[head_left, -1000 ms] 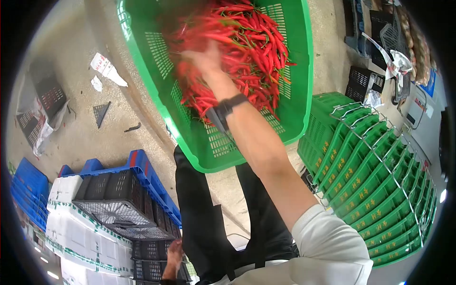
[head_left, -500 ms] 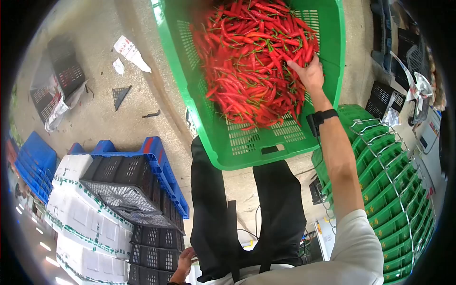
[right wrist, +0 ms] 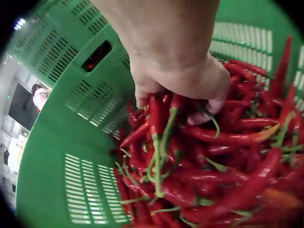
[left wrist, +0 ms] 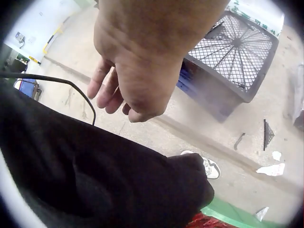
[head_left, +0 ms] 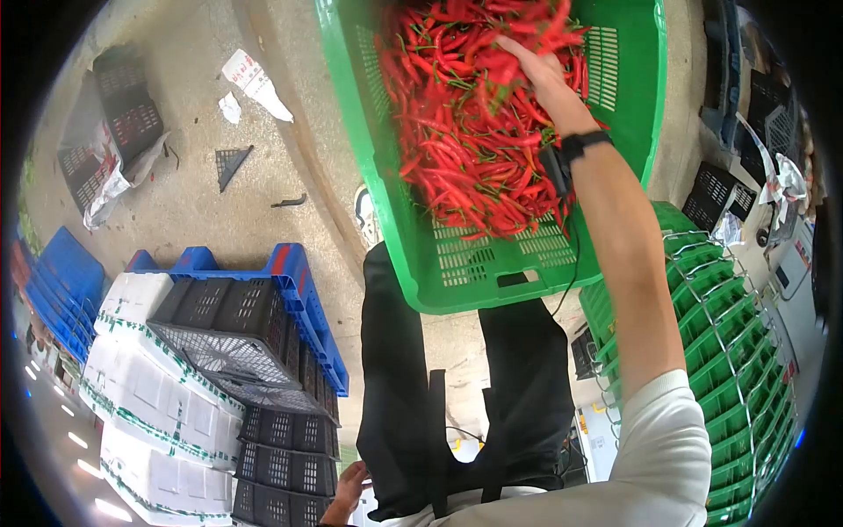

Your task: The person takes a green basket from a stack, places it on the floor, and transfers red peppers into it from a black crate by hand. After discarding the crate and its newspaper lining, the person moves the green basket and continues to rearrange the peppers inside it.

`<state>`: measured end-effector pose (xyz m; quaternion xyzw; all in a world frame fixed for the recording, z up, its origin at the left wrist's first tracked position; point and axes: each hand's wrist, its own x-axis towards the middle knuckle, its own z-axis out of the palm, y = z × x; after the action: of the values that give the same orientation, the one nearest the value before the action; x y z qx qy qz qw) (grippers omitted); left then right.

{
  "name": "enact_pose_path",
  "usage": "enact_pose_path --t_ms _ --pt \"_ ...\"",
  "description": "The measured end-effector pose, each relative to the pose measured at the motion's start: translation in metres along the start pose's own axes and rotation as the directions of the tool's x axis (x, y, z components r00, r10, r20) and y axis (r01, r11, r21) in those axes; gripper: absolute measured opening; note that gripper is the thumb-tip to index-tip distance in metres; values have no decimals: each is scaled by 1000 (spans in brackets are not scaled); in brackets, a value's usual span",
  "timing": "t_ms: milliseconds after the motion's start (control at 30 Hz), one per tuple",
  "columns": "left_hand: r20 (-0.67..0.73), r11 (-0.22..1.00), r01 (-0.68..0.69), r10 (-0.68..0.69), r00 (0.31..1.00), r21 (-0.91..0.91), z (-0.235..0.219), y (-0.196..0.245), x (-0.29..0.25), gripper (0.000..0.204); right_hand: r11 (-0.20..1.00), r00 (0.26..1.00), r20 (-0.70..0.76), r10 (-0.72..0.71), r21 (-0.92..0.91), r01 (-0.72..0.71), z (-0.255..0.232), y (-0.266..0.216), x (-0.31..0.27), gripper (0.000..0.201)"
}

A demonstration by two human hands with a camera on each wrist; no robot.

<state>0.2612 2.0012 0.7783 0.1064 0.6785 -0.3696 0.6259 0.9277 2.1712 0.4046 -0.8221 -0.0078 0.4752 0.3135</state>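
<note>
Red chili peppers (head_left: 474,167) with green stems fill much of a green plastic basket (head_left: 527,294) in front of the person's legs. My right hand (head_left: 546,77) is in the pile, toward its upper right in the head view. Seen from the right wrist, that hand (right wrist: 178,88) has its fingers curled round several peppers (right wrist: 159,114), and some fingertips are hidden among them. My left hand (head_left: 353,483) hangs beside the left thigh; in the left wrist view this hand (left wrist: 137,88) holds nothing, its fingers loosely bent.
Black crates (head_left: 233,325) and white taped boxes (head_left: 149,369) stand at the left by a blue pallet (head_left: 303,281). Stacked green baskets (head_left: 720,351) with a metal wire frame stand at the right. Torn paper (head_left: 255,83) and a black plastic scrap (head_left: 232,165) lie on the floor.
My right hand has moved from the pile's left part to its right edge, then up and slightly left, curling round peppers. The basket sits further right in the head view. My left hand still hangs.
</note>
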Motion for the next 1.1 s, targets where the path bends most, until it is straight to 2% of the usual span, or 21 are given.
enact_pose_path --t_ms 67,133,167,233,267,300,400,467,500,533,600,700,733,800,833,867,933,1000,1033,1067,1100 --pt "-31 993 51 -54 998 -105 2 6 -7 27 986 995 25 98 -135 -94 23 -19 34 64" --pt "-50 973 112 -124 991 -200 -2 3 -14 27 991 993 104 49 116 -61 37 -42 34 43" --pt "-48 995 85 -87 995 -45 -5 0 -17 26 971 990 133 -50 239 17 36 -51 20 66" --pt "-31 992 41 -37 999 116 -5 -1 -13 26 947 986 79 -147 300 117 19 -51 25 74" --pt "-43 994 83 -86 995 -64 -4 -2 -13 26 934 972 79 -220 305 186 4 -48 24 75" --pt "-47 962 125 -140 989 -243 -3 -5 -14 25 954 971 55 -234 204 218 -13 -49 21 73" --pt "-31 967 89 -99 995 -240 -6 -16 -6 25 862 892 0 -451 -259 436 -84 9 45 72" --pt "-56 968 102 -118 991 -230 -3 -19 -1 25 708 910 54 -411 -610 356 -104 33 31 83" --pt "-86 967 118 -141 986 -227 -2 -20 3 25 782 935 146 -322 -516 350 -114 56 34 91" --pt "-86 968 115 -137 987 -224 -4 -24 6 25 644 944 127 -306 -702 303 -110 52 6 98" --pt "-78 967 145 -164 983 -211 -11 -34 14 26 538 918 119 -378 -778 323 -103 95 8 103" --pt "-54 983 48 -59 997 -180 -14 -46 19 24 533 978 -56 -200 -844 61 -58 119 -35 100" --pt "-58 983 47 -58 997 -177 -16 -48 19 24 558 961 -74 -265 -825 91 -41 126 -47 90" --pt "-42 922 147 -173 984 -357 -18 -52 21 25 417 946 -21 -323 -901 123 -6 147 -66 76" --pt "-40 924 140 -164 986 -356 -17 -52 23 25 397 964 120 -239 -894 209 6 143 -76 73" --pt "-65 983 72 -84 994 -168 -17 -51 24 27 247 940 186 -287 -934 260 20 147 -92 73" --pt "-72 972 -65 84 994 228 -20 -53 23 29 161 889 365 -275 -894 417 31 133 -114 69" --pt "-19 796 -190 245 969 575 -21 -62 26 32 295 844 488 -222 -792 535 20 106 -104 67" --pt "220 370 -416 468 856 831 -37 -86 36 38 325 826 429 -365 -773 545 15 91 -90 68" --pt "217 371 -413 467 857 832 -44 -104 42 38 357 793 357 -494 -748 559 10 74 -72 69" --pt "166 490 -368 407 898 790 -47 -113 46 38 346 761 242 -602 -779 522 2 51 -55 71"
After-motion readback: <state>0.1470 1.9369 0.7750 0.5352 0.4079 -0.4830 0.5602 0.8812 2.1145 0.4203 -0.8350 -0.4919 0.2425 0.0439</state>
